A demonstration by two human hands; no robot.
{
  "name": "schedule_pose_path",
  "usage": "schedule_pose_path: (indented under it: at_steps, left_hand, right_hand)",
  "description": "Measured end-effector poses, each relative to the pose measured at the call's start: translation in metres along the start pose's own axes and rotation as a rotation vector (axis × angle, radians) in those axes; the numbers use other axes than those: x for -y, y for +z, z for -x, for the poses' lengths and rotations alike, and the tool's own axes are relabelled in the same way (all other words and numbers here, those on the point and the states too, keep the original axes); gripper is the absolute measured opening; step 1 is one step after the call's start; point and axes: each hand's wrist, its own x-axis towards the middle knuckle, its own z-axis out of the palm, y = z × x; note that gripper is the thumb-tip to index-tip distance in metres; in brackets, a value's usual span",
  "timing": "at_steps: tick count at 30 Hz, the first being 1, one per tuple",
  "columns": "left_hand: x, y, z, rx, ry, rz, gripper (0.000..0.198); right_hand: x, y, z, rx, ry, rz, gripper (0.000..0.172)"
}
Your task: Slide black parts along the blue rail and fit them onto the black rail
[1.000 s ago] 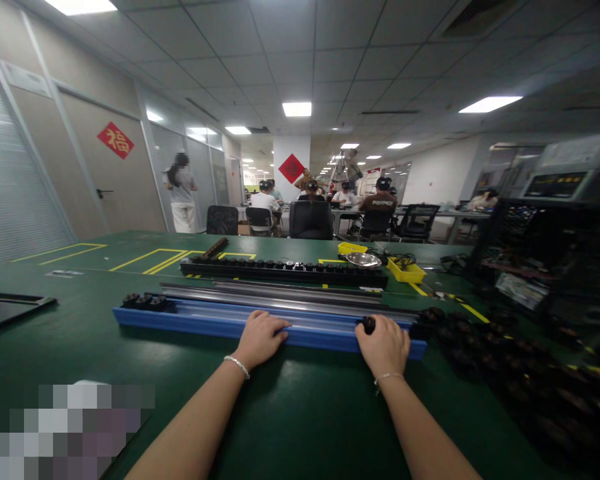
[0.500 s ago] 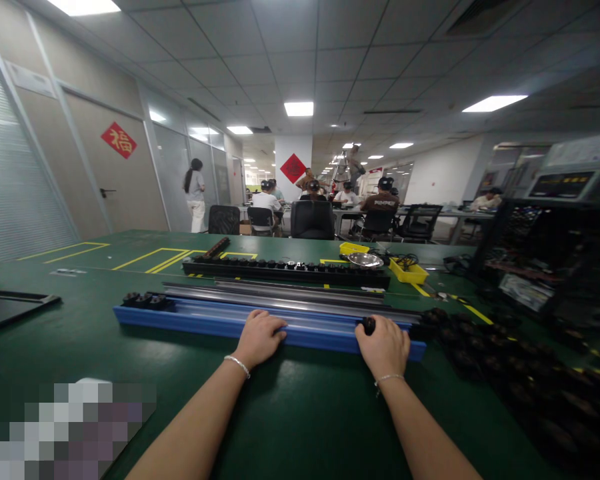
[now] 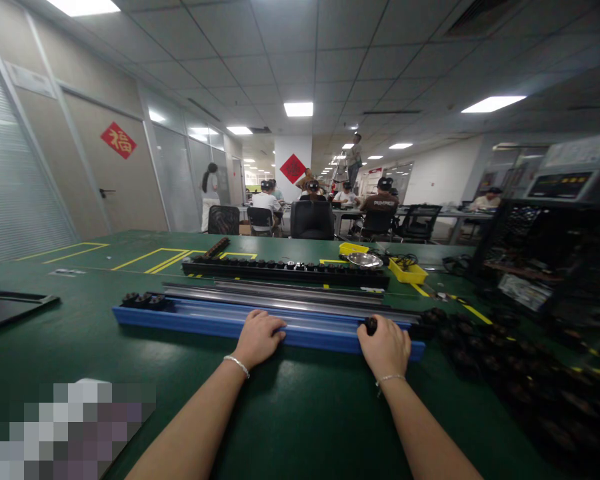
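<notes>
Head camera view showed a blue channel (image 3: 200,327) lying lengthwise across a green table (image 3: 300,427), directly in front of the person. The left hand (image 3: 260,339) rested on the channel's near wall, around its middle, with fingers bent over the edge and the thumb pointing right; whether it was squeezing the wall could not be told. Towards the channel's right end, the right hand (image 3: 386,343) had its thumb and fingers closed around a small black part (image 3: 371,325), mostly hidden by the hand. Several black pieces (image 3: 143,301) sat at the channel's left end. Just beyond the channel lay long metal strips (image 3: 290,299), and past those a black rail (image 3: 280,269) with a row of dark parts along it. Beyond the channel's right end spread a heap of dark parts (image 3: 535,393); farther behind the channel, towards the right, stood a yellow bin (image 3: 407,272) and a shiny dish (image 3: 364,260).
</notes>
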Motion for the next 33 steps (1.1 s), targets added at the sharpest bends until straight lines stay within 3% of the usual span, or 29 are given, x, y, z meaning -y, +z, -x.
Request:
schedule_pose_path:
  at_steps: [33]
  left_hand:
    - [0.003, 0.001, 0.000, -0.007, 0.015, -0.023, 0.019]
  right_hand:
    - [-0.015, -0.012, -0.004, 0.016, 0.100, 0.031, 0.034]
